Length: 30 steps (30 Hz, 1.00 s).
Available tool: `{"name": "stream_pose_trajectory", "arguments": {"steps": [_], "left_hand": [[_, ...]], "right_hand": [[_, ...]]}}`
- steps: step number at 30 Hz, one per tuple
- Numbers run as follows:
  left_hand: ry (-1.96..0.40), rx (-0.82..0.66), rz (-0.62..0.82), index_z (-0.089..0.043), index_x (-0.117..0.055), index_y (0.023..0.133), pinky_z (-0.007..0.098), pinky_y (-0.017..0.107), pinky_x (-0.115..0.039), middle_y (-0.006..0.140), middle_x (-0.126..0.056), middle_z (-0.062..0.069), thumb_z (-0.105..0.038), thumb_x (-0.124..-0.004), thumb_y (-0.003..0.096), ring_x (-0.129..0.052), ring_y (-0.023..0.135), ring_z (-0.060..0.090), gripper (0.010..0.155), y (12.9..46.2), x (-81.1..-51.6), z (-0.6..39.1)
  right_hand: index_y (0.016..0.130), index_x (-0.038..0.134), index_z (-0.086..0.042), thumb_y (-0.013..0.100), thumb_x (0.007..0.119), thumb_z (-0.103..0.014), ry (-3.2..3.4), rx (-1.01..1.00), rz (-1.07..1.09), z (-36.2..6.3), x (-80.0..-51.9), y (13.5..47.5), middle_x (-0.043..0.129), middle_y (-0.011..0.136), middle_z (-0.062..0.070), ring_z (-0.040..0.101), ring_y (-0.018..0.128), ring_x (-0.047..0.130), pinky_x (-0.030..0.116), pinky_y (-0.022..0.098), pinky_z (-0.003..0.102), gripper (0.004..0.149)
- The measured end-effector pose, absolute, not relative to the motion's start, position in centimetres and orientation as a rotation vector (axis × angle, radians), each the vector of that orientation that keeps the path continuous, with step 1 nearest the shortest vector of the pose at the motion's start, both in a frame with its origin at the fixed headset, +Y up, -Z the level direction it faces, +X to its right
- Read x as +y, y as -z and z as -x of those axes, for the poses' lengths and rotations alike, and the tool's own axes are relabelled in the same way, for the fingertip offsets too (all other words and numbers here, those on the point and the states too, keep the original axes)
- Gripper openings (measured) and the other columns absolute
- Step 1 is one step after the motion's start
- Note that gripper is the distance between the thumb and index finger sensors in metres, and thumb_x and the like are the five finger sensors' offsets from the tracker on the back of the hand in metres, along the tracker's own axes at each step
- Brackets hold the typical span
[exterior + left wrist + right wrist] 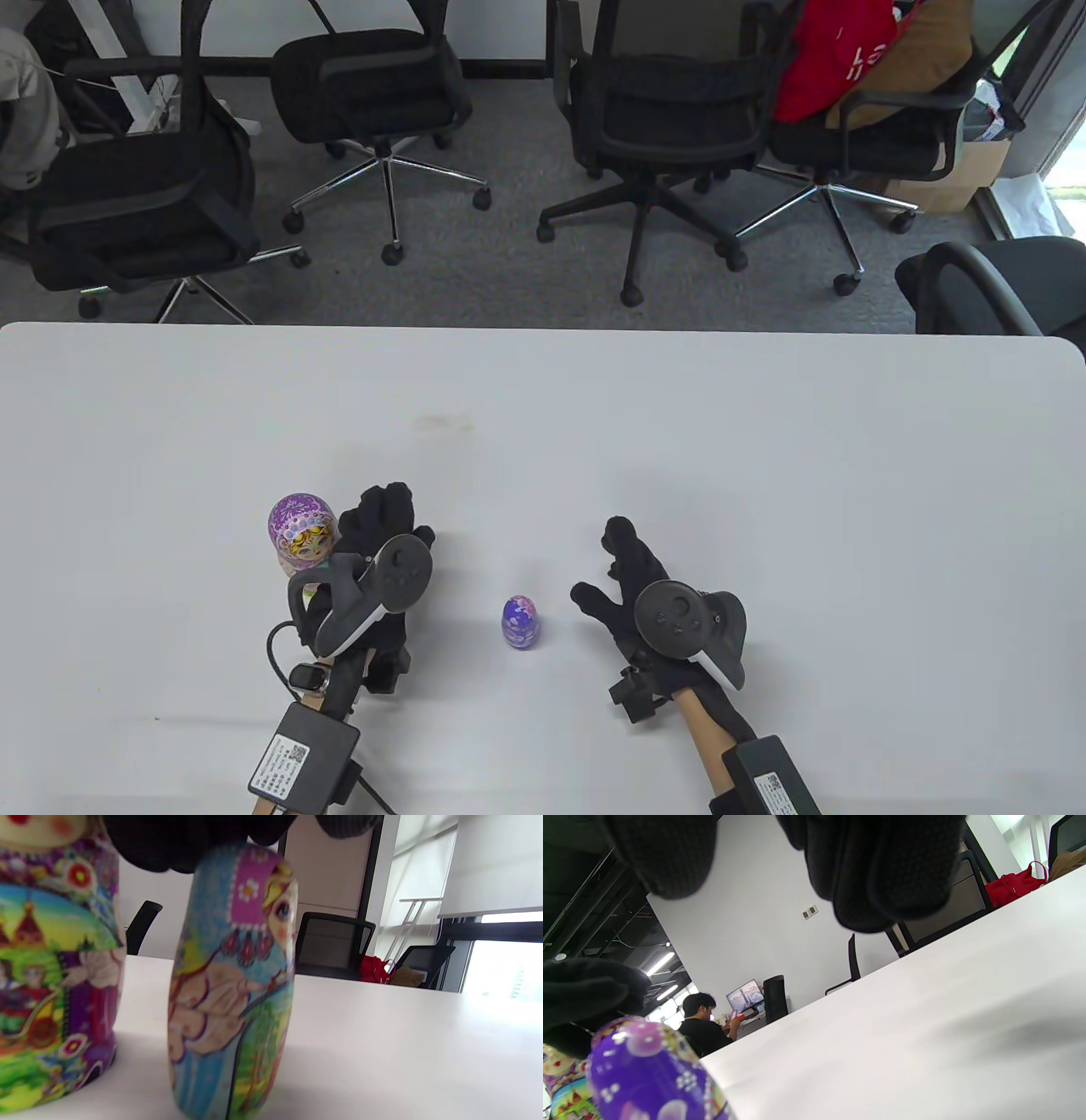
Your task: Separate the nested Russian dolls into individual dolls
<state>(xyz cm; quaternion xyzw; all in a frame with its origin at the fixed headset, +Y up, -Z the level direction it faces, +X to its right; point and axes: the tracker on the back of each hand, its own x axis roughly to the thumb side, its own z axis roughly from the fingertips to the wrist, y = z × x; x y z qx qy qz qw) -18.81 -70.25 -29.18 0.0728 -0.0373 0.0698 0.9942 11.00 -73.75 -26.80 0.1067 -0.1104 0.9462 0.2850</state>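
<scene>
1. Black office chairs (373,102) stand on grey carpet behind the big white tabletop (679,441).
2. One chair holds a red bag (836,55).
3. The biggest painted wooden doll with a pink and purple head (299,535) stands upright on the tabletop, near the left side.
4. The left hand in its black glove (382,552) is just beside this big doll, on its right.
5. In the left wrist view, a middle-sized doll painted blue with a pink scarf (231,984) stands on the tabletop just beside the big doll.
6. The left hand's fingers (169,844) touch the top of this blue doll. I cannot tell if they grip it or only rest on it.
7. A small purple egg-shaped doll with pale flowers (521,621) stands alone on the tabletop between the two hands.
8. The right hand in its black glove (645,594) is near the small doll, on its right, not touching it.
9. The right hand's fingers (619,539) are spread apart and hold nothing.
</scene>
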Motion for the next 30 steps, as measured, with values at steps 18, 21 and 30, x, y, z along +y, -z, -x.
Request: {"name": "stream_pose_trajectory", "arguments": {"steps": [18,21,30], "left_hand": [[-0.171,-0.426,0.011,-0.011,-0.054,0.117,0.046,0.063,-0.079,0.115,-0.063,0.021,-0.044,-0.06,0.0598,-0.076,0.095,0.042,0.066,26.7,-71.1,11.6],[-0.193,-0.468,0.074,-0.011,-0.055,0.116,0.046,0.063,-0.08,0.114,-0.065,0.021,-0.045,-0.059,0.0596,-0.077,0.094,0.042,0.066,26.5,-71.9,10.8],[-0.118,-0.528,0.208,-0.012,-0.057,0.115,0.045,0.061,-0.082,0.112,-0.069,0.019,-0.045,-0.061,0.0586,-0.081,0.091,0.04,0.066,26.3,-74.3,9.2]], "right_hand": [[0.108,0.041,-0.002,0.045,0.078,-0.047,-2.531,-0.282,-0.278,-11.4,-73.8,26.9,0.067,0.102,0.021,0.036,0.075,0.086,0.083,0.052,0.042,0.085],[0.108,0.041,-0.002,0.045,0.078,-0.047,-2.533,-0.279,-0.282,-11.3,-73.8,26.9,0.067,0.102,0.021,0.037,0.076,0.085,0.082,0.053,0.043,0.085],[0.108,0.043,-0.003,0.045,0.078,-0.046,-2.532,-0.26,-0.291,-11.3,-74.0,26.9,0.068,0.101,0.021,0.038,0.077,0.085,0.081,0.055,0.045,0.084]]}}
